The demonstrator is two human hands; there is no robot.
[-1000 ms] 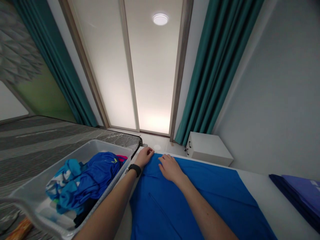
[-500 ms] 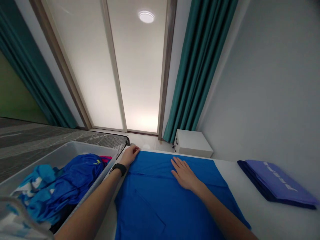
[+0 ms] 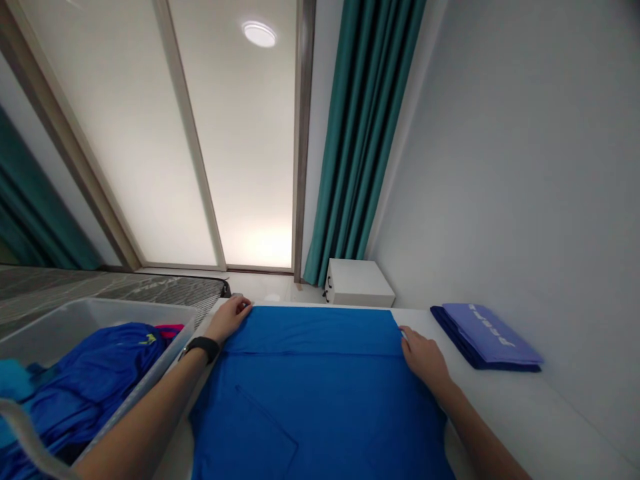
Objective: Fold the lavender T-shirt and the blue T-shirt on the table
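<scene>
On the white counter [image 3: 500,397], blue cloth [image 3: 320,400] spread flat, near end cut off by the frame; left hand [image 3: 229,319] at its far left corner, fingers curled together, right hand [image 3: 424,357] at the far right edge, fingers bent, any pinch on either side hard to tell.
</scene>
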